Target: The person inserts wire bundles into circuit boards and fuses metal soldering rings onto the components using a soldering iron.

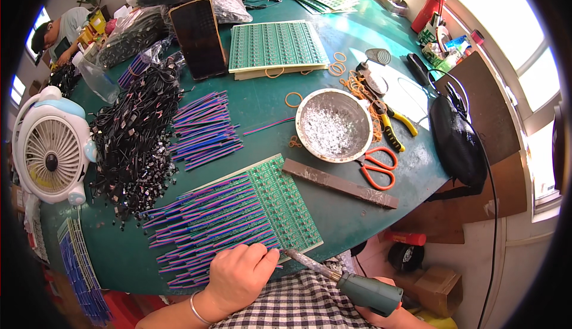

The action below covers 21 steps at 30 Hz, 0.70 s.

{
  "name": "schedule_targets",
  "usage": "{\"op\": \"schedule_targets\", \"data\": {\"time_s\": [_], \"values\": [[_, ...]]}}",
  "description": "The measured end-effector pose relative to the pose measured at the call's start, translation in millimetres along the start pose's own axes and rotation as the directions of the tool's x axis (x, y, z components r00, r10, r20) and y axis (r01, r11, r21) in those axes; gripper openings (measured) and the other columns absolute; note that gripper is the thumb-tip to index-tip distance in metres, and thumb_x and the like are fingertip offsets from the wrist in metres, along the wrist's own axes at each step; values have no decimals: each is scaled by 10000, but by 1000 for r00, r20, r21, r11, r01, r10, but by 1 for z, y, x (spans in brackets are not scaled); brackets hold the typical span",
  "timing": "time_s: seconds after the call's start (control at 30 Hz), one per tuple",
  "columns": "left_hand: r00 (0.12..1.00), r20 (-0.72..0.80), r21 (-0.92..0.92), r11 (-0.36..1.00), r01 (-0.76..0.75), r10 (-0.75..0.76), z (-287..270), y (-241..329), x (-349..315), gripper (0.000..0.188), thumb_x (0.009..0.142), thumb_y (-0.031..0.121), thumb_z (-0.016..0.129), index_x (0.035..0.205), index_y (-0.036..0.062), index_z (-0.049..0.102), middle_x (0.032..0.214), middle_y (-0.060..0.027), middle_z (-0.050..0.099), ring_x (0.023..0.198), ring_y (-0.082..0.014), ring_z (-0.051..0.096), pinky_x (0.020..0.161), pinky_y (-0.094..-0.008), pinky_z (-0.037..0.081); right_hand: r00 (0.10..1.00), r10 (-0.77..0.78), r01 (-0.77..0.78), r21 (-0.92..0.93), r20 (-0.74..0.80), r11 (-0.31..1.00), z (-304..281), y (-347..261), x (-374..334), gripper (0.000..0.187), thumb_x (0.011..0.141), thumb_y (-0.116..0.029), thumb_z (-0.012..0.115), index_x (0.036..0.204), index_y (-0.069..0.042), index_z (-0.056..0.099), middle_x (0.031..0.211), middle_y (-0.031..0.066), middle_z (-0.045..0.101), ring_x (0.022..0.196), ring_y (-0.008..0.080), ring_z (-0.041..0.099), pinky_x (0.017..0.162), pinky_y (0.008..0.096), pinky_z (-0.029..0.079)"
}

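A green circuit board panel [291,210] lies at the near edge of the table, with rows of pink-and-blue wires [208,210] across it, their loose ends hanging off to the left. Low over the panel's near side, my left hand [241,272] is closed, its fingertips pinching a wire near the board's lower corner. My right hand [381,316] grips a soldering iron [368,293] by its dark green handle, which hides most of the fingers. The iron's tip reaches the lower board edge beside my left fingertips.
A brown bar [339,184] lies against the panel, near a metal bowl [334,125], orange-handled scissors [379,168] and yellow-black pliers [393,128]. Leftward are loose wires [205,129], black cables [134,144] and a fan [52,153]. Behind stand a phone [199,40] and stacked boards [277,46]. Another person [62,34] sits far left.
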<state>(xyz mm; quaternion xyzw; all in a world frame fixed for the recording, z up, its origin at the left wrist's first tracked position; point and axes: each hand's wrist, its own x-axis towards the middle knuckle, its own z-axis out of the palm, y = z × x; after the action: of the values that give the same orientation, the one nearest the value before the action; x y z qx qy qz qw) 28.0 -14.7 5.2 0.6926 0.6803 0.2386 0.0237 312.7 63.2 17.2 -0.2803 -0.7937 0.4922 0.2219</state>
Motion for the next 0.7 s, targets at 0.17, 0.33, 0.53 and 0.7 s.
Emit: {"op": "schedule_targets", "data": {"time_s": [0.17, 0.33, 0.53, 0.7], "values": [[1000, 14, 2, 1000, -15, 15, -2, 1, 1, 190, 690, 96, 693, 880, 96, 696, 756, -7, 549, 610, -175, 566, 489, -312, 436, 999, -40, 40, -38, 1, 998, 0, 4, -7, 513, 799, -79, 715, 1233, 55, 475, 1100, 192, 608, 968, 275, 606, 851, 375, 485], [1000, 19, 17, 1000, -20, 20, -3, 2, 1, 201, 686, 104, 698, 887, 100, 696, 758, -7, 546, 613, -176, 562, 491, -312, 437, 1000, -18, 18, -16, -12, 1000, 1, 3, -8, 510, 803, -85, 715, 1229, 57, 474, 1102, 191, 613, 963, 276, 610, 845, 376, 488], [1000, 12, 20, 1000, -16, 16, -1, 2, 1, 202, 674, 99, 699, 876, 101, 693, 755, -6, 543, 612, -175, 560, 496, -309, 437, 1000, 13, -13, 56, 2, 998, 2, 2, -5, 496, 808, -89, 710, 1224, 56, 481, 1092, 184, 617, 945, 273, 612, 836, 383, 490], [1000, 3, 20, 1000, -12, 12, 0, 1, 0, 211, 660, 94, 702, 871, 102, 690, 762, -3, 543, 617, -175, 563, 501, -311, 437, 981, -31, 58, -133, 194, 989, -7, 16, -8, 525, 810, -75, 700, 1256, 54, 454, 1103, 188, 613, 964, 267, 610, 854, 386, 484]]}}
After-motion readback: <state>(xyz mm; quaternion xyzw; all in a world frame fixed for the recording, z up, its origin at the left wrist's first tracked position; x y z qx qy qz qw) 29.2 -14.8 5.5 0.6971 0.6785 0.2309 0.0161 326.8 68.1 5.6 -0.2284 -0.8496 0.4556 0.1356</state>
